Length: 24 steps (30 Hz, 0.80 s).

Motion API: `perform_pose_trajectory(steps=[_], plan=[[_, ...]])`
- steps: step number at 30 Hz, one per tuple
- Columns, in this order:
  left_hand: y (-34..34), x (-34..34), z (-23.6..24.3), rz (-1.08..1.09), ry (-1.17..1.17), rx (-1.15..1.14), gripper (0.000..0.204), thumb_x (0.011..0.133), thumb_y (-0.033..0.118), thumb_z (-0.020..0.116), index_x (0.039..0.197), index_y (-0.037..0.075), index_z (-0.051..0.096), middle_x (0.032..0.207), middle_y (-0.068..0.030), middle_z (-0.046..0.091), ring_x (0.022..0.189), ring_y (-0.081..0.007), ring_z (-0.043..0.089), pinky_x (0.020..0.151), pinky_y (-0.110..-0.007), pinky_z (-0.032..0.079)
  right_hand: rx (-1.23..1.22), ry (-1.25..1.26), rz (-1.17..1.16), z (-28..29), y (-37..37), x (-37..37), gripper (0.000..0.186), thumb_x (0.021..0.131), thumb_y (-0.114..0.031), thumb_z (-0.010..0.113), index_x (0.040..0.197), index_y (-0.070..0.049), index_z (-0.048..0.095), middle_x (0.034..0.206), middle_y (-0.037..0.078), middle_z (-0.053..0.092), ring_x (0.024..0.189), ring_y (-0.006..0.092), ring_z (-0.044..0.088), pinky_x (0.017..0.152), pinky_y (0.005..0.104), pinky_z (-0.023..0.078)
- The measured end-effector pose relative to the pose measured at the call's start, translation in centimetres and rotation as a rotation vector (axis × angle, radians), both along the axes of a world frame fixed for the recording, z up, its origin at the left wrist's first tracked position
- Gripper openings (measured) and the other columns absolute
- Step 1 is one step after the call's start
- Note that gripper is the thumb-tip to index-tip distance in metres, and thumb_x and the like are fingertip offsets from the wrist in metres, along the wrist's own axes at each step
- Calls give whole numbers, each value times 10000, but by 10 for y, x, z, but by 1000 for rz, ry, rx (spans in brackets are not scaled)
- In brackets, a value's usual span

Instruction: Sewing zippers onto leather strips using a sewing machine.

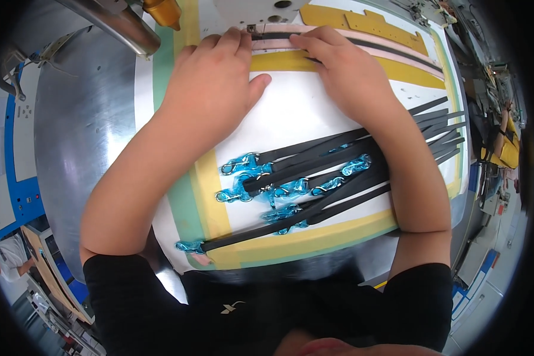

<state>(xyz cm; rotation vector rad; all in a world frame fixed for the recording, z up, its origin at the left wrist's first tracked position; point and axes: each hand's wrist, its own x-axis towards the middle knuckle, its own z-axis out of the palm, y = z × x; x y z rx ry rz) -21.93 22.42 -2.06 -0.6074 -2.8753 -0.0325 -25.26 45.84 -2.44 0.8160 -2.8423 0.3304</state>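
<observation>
A black strap (273,36) lies lengthwise between pink strips (279,28) at the far side of the work surface. My left hand (213,77) rests at the strap's left end, fingertips down beside a small metal part of the machine and thumb spread away. My right hand (353,74) has its fingers bent over the strap farther right, pressing or pinching it. A small dark piece shows under those fingers. Nearer to me lies a loose pile of black straps (314,154), their left ends fitted with metal snap hooks (291,188) wrapped in blue plastic.
A white machine head (255,10) stands at the far edge, with a steel cylinder (121,26) and an amber nozzle-like part (163,13) to its left. Mustard-yellow template pieces (385,31) lie at the far right. Yellow and green tape (204,207) borders the white board.
</observation>
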Motion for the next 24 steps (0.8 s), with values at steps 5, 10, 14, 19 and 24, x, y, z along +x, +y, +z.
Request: perform_pose_trajectory(steps=[5,10,14,19,24], plan=[[2,0,4,8,-25,-29,635,1005,408,635,1438,-52,570,1447,-188,610,1294,-320,606,1080,-443,482,32,1,-32,4,-5,5,408,990,-46,519,1349,-146,685,1300,45,656,1125,286,705,933,413,584],[1,-1,9,12,-47,-47,641,1009,410,631,1453,-47,559,1441,-186,619,1289,-306,619,1074,-430,494,110,-27,-40,18,6,0,423,998,-48,514,1376,-144,678,1296,53,661,1163,276,696,964,416,575],[1,-1,14,22,-93,-67,675,1011,423,622,1484,-49,528,1462,-195,607,1308,-307,613,1083,-423,494,192,20,-104,19,43,-11,447,988,-6,515,1382,-141,680,1288,63,672,1199,277,681,1016,414,555],[5,1,17,33,-124,-45,679,1016,446,608,1520,1,516,1478,-216,590,1322,-346,602,1112,-436,477,214,-65,-127,24,39,-5,395,995,-21,543,1350,-116,689,1279,106,669,1184,287,690,1007,417,562],[11,3,21,107,-174,-63,612,1020,443,597,1532,113,544,1506,-224,557,1293,-407,602,1121,-465,467,193,-40,-121,22,31,-4,342,993,-39,529,1287,-76,702,1262,104,672,1131,309,706,958,420,576]])
